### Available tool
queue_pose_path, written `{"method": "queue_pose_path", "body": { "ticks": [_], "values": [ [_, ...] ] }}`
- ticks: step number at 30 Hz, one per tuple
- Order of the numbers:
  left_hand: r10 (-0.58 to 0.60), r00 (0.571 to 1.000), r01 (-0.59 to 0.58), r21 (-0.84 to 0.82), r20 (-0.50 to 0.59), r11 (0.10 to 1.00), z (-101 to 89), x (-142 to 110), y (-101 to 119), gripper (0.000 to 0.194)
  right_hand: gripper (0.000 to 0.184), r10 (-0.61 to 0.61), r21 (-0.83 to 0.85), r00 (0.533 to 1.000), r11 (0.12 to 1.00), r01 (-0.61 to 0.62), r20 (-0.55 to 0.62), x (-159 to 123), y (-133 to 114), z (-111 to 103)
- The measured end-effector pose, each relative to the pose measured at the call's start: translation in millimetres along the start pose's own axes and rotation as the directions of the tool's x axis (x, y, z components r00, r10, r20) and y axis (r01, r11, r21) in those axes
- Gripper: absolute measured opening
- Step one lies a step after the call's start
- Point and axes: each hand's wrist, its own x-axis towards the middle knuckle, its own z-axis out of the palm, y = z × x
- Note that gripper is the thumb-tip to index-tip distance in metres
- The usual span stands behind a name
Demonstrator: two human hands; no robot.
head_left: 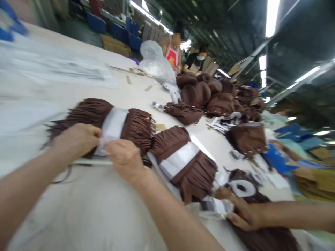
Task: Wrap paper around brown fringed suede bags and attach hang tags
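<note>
Loads of brown over here, ngl. By the near edge of my off-white desk (136,85), the fringed bundle (140,125) in front of me is dark chocolate with a plain white wrap (115,122). Second bundle (171,139), right beside it on that edge: slightly redder brown, white band (180,160) too. Toward the far edge I've got a pile of bags (201,91) in glossy dark brown, little tan strips (128,80) and a milky see-through plastic bag (154,62). Past that edge I see blue bins (117,32) and a red apron front (172,56) with yellow markings.
</note>
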Motion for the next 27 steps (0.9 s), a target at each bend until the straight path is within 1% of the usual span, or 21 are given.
{"method": "queue_pose_path", "body": {
  "ticks": [1, 2, 4, 6, 9, 12, 17, 20, 23, 25, 27],
  "values": [
    [-0.063, 0.997, 0.06, 0.072, 0.043, 0.996, 1.9, -1.3, 8.9, 0.023, 0.019, 0.027, 0.04, 0.999, 0.999, -0.025, -0.034, -5.2, 3.8, -5.8],
    [-0.09, 0.994, 0.083, 0.111, 0.061, 0.99, 4.3, -2.0, 17.6, 0.017, 0.018, 0.046, 0.094, 0.996, 0.995, -0.038, -0.083, -10.2, 8.0, -10.1],
    [-0.17, 0.982, 0.153, 0.178, 0.081, 0.972, 8.7, -1.4, 30.2, 0.014, 0.018, 0.051, 0.172, 0.987, 0.985, -0.024, -0.154, -17.0, 14.6, -13.6],
    [-0.234, 0.969, 0.213, 0.209, 0.077, 0.954, 10.0, -0.4, 35.2, 0.017, 0.016, 0.028, 0.212, 0.982, 0.977, 0.013, -0.189, -19.3, 15.4, -13.5],
    [-0.293, 0.953, 0.274, 0.2, 0.074, 0.941, 7.2, -1.8, 35.6, 0.02, 0.013, 0.001, 0.216, 0.982, 0.976, 0.041, -0.191, -19.2, 9.6, -14.1],
    [-0.309, 0.947, 0.292, 0.168, 0.084, 0.942, 5.5, -2.9, 34.1, 0.021, 0.012, -0.025, 0.212, 0.984, 0.975, 0.063, -0.176, -19.9, 7.6, -16.3],
    [-0.317, 0.944, 0.302, 0.145, 0.093, 0.942, 6.1, -1.6, 34.4, 0.022, 0.015, -0.07, 0.205, 0.986, 0.973, 0.101, -0.154, -22.7, 11.4, -22.0],
    [-0.312, 0.946, 0.299, 0.139, 0.09, 0.944, 5.9, -1.3, 33.8, 0.022, 0.017, -0.124, 0.107, 0.977, 0.984, 0.144, -0.174, -23.5, 8.9, -24.5],
    [-0.306, 0.947, 0.293, 0.129, 0.101, 0.948, 5.7, -0.9, 32.4, 0.022, 0.016, -0.19, -0.015, 0.959, 0.981, 0.191, -0.212, -22.2, 2.8, -24.9],
    [-0.303, 0.947, 0.29, 0.119, 0.109, 0.95, 5.5, -0.3, 31.7, 0.022, 0.017, -0.218, -0.053, 0.948, 0.976, 0.212, -0.232, -20.4, -1.3, -23.9],
    [-0.306, 0.946, 0.294, 0.113, 0.109, 0.949, 5.2, 0.3, 31.4, 0.023, 0.018, -0.231, -0.051, 0.946, 0.973, 0.226, -0.227, -19.1, -4.1, -21.6]
  ]
}}
